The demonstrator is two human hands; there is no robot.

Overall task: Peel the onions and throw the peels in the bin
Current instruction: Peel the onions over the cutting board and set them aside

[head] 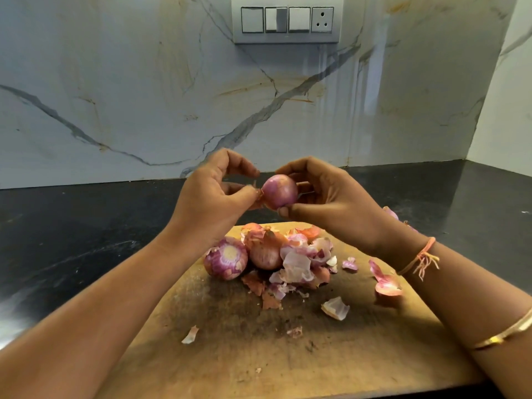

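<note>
1. The right hand cups the onion in curled fingers, lifted clear above the cutting board. Just beside it, the left hand pinches a scrap of peel at the onion's end.
2. That onion looks glossy and nearly bare, so I judge only this last scrap is left on it.
3. Below the left hand, two more wait on the board: a trimmed onion with patchy skin, and touching it a dry-skinned onion. Peeling seems roughly midway.
4. Below the right hand, a heap of peels presses against those two. Loose peels lie scattered nearer the person. None is binned, and no bin is in view.
5. A dark table carries the board, and a switch panel sits on the wall beyond the hands. Nothing blocks the hands; only the heap crowds the waiting onions.
</note>
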